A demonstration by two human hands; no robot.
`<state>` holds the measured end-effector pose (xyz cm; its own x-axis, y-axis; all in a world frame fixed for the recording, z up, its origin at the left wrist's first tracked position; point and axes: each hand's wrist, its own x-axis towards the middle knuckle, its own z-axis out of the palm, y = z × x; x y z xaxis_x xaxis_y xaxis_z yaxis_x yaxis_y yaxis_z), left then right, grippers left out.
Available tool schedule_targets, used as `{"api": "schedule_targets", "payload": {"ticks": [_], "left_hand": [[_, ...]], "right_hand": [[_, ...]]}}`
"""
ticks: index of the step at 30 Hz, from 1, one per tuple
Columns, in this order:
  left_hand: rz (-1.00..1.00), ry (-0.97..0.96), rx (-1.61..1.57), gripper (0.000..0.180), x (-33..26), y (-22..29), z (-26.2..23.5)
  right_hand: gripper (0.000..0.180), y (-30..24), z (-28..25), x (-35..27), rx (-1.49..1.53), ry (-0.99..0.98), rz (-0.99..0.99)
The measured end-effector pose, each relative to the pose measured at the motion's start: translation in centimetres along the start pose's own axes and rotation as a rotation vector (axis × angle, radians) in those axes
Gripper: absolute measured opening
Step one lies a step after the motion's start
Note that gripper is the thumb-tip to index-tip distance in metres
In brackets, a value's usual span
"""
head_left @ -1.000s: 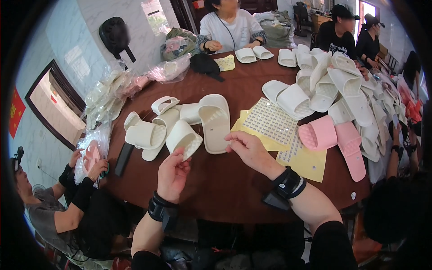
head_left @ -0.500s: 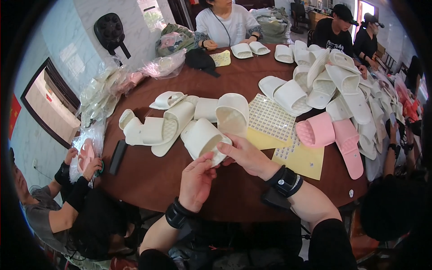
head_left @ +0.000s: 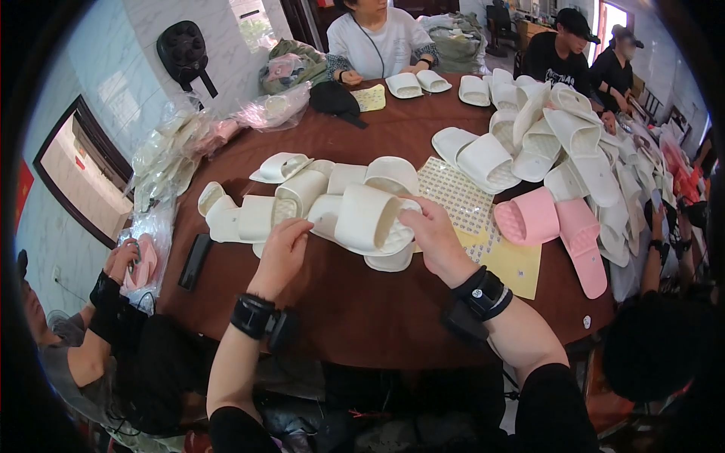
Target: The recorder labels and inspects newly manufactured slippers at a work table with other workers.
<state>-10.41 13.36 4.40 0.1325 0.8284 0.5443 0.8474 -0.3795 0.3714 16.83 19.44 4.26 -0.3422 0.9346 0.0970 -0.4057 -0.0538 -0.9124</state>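
A white slide slipper is held above the near-middle of the table, its strap up and its opening toward the right. My right hand grips the slipper's right end, thumb on the insole. My left hand is closed at its left end, the fingertips meeting the edge; the exact grip is partly hidden. Just below and behind the held slipper lies another white slipper, partly covered. More white slippers lie to the left of it. Sheets of small stickers on yellow backing lie by my right hand.
The round table has a brown cover. Pink slippers and a heap of white slippers are at the right. A black oblong object lies at the left edge. Co-workers sit around; one at the left handles a pink slipper.
The held slipper has been lifted and turned, its strap now facing more toward me. My left hand has moved left from the right end to the other end; my right hand moved slightly right and up.
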Motion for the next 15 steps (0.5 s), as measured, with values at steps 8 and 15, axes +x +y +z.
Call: {"api": "schedule_targets", "payload": {"ticks": [8, 15], "left_hand": [[0.082, -0.196, 0.489, 0.032, -0.1, -3.7, 1.7], [-0.046, -0.212, 0.566, 0.03, 3.4, -7.0, -0.7]], "right_hand": [[0.038, -1.1, -0.7, 0.5, -0.017, 0.093, -0.064], [0.039, -1.6, -1.1, 0.4, -0.701, -0.179, -0.057]]}}
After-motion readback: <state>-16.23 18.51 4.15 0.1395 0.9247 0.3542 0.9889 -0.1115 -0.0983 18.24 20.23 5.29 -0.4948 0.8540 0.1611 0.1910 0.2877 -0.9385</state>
